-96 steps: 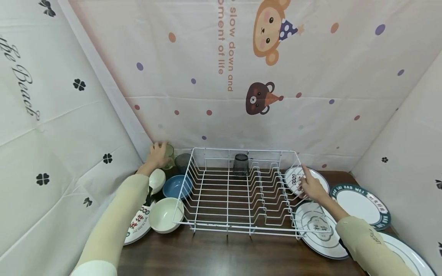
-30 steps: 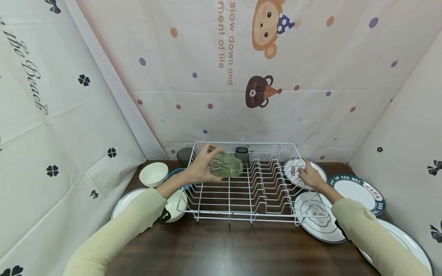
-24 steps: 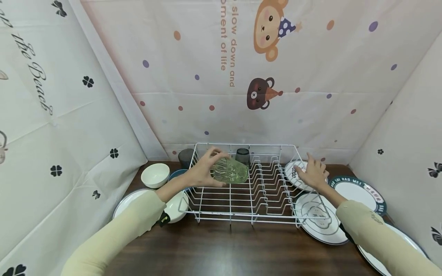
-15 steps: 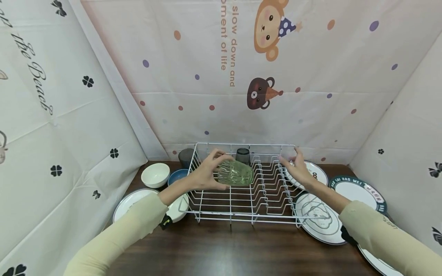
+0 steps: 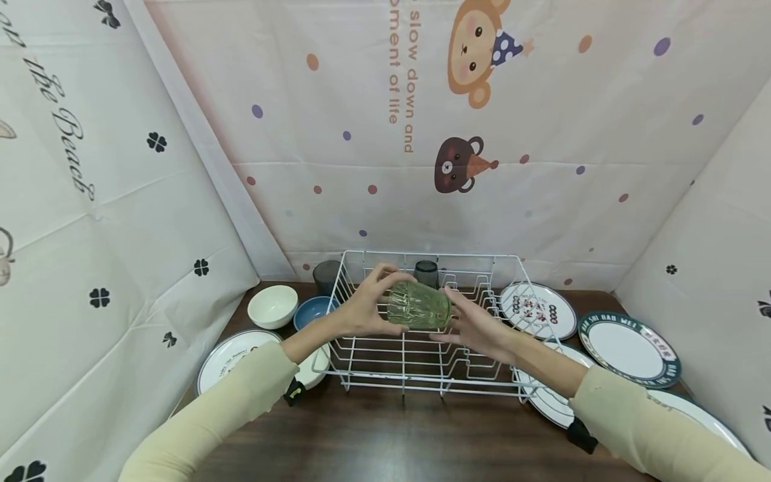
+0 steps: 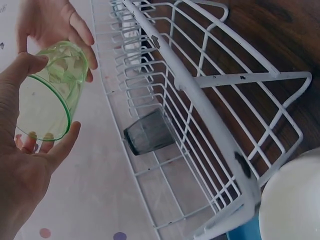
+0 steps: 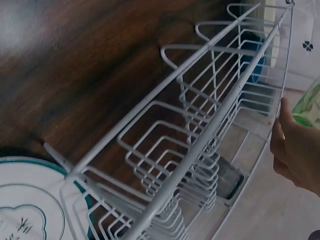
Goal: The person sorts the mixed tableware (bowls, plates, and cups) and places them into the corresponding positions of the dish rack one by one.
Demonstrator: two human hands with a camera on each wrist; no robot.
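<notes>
Mid-frame, the left grip (image 5: 367, 308) clasps the green glass (image 5: 418, 306) sideways over the rack (image 6: 220, 131); the right grip (image 5: 478, 329) is loosely spread at its base, contact unclear. Letting go too soon could drop it onto the rack.

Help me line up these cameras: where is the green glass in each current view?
Head: the green glass is just below and right of centre, between the left hand and right hand.
Left wrist: the green glass is at upper left.
Right wrist: the green glass is at the right edge, cut off by the frame.
Shared landmark: the dark glass inside the white rack, visible in all three.
</notes>
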